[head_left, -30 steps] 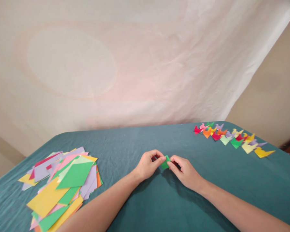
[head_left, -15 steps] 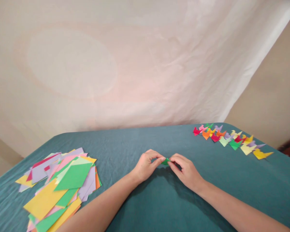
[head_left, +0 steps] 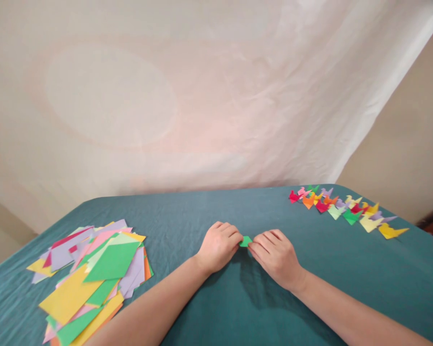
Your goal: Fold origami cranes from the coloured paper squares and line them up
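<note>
A small folded piece of green paper (head_left: 246, 241) is held between my two hands above the middle of the table. My left hand (head_left: 219, 246) grips its left end, fingers curled over and the thumb hidden. At the right end, my right hand (head_left: 275, 254) pinches it with the fingertips. Only the middle of the paper shows; both ends are covered by fingers, so its full folded shape cannot be made out.
A loose pile of coloured paper sheets (head_left: 111, 259) lies on the left of the teal-covered table (head_left: 187, 211). Rows of small folded paper birds (head_left: 351, 216) stand at the far right. A pale cloth (head_left: 216, 96) hangs behind the table.
My left hand has turned over, its back now facing up and its fingers curled. The right hand has rolled likewise, and more of the green paper's flat face shows.
</note>
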A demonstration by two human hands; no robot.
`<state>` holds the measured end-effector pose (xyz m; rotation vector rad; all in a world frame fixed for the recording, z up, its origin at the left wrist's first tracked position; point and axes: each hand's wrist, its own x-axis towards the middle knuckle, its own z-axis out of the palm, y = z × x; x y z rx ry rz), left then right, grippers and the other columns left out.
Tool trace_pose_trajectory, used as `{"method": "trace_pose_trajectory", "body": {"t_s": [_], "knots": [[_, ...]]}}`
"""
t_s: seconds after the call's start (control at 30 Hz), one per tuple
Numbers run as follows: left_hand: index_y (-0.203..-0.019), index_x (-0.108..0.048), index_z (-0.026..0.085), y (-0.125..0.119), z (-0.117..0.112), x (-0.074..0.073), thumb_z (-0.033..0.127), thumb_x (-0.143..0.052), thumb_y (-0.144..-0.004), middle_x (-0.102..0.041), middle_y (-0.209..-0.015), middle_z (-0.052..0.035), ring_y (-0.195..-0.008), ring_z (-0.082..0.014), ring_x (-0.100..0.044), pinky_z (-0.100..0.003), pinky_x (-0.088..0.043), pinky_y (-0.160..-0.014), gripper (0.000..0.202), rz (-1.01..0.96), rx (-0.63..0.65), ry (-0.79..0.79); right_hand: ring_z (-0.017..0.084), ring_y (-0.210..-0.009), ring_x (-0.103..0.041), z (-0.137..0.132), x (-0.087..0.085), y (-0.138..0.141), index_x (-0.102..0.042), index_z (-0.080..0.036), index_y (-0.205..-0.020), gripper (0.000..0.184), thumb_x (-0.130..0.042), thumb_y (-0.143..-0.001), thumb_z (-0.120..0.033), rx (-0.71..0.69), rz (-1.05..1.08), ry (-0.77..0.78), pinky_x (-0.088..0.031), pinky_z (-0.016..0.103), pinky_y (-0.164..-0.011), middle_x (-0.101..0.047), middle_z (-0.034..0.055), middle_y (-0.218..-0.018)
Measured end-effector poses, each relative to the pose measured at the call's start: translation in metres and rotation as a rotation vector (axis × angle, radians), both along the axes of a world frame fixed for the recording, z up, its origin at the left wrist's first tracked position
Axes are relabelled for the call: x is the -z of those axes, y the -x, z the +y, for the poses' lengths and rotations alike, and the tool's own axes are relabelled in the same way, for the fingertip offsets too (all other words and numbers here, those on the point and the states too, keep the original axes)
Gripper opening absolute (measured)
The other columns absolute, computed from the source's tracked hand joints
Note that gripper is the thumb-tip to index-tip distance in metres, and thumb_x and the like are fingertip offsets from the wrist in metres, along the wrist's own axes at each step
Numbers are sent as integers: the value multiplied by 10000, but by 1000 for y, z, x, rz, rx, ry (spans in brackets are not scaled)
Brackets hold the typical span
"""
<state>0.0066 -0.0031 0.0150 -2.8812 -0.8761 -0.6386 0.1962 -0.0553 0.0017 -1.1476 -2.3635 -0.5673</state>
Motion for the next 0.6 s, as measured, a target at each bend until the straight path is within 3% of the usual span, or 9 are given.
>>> {"method": "trace_pose_trajectory", "body": {"t_s": [0.17,0.4,0.6], "knots": [[-851,-590,181,1,0,0,160,-507,-837,-611,-874,-36,-850,-165,-538,-289,-350,-743,86,38,-14,-6,169,-673,-444,2,5,1,-613,-174,-760,255,-406,-902,-130,23,-60,15,-307,343,-704,-533,39,-676],[-929,-581,187,6,1,0,293,-503,-866,-621,-933,-32,-898,-163,-557,-271,-392,-780,146,10,125,124,170,-680,-457,5,9,-2,-589,-176,-747,195,-463,-895,-183,2,-71,91,-304,322,-672,-532,26,-700],[-905,-592,182,7,1,0,338,-458,-888,-619,-893,-44,-853,-167,-573,-273,-417,-777,206,31,150,196,166,-697,-487,4,12,-1,-604,-190,-781,160,-486,-888,-187,35,-12,207,-319,317,-680,-550,18,-734]]}}
